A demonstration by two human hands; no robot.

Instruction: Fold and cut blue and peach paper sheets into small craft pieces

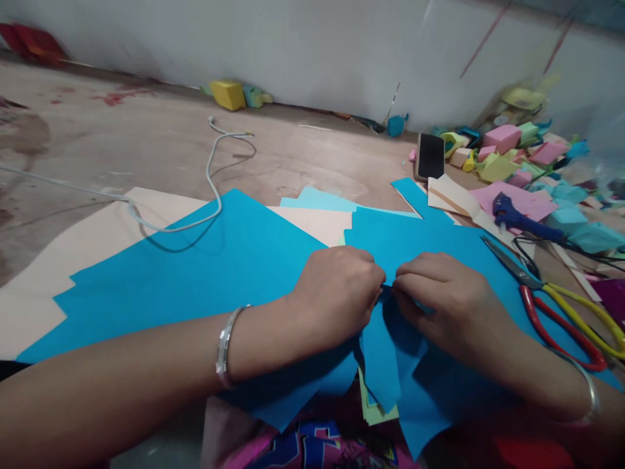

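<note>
My left hand (338,286) is closed, its fingers curled on a small strip of blue paper (381,365) that hangs down between the hands. From the right, my right hand (444,296) pinches the same paper at its upper end, and the fingertips of both hands nearly meet. Fingers hide most of the pinched part. Under the hands lie large blue paper sheets (209,260), spread left and right, with pale peach sheets (53,260) beneath. Scissors (541,286) with one red and one yellow handle rest partly open on the paper beside my right wrist.
A blue glue gun (525,221) lies at the right, near a phone (430,156) and a pile of folded paper shapes (512,153). A white cable (209,176) crosses the sheets at the left. Yellow paper box (228,95) stands against the wall.
</note>
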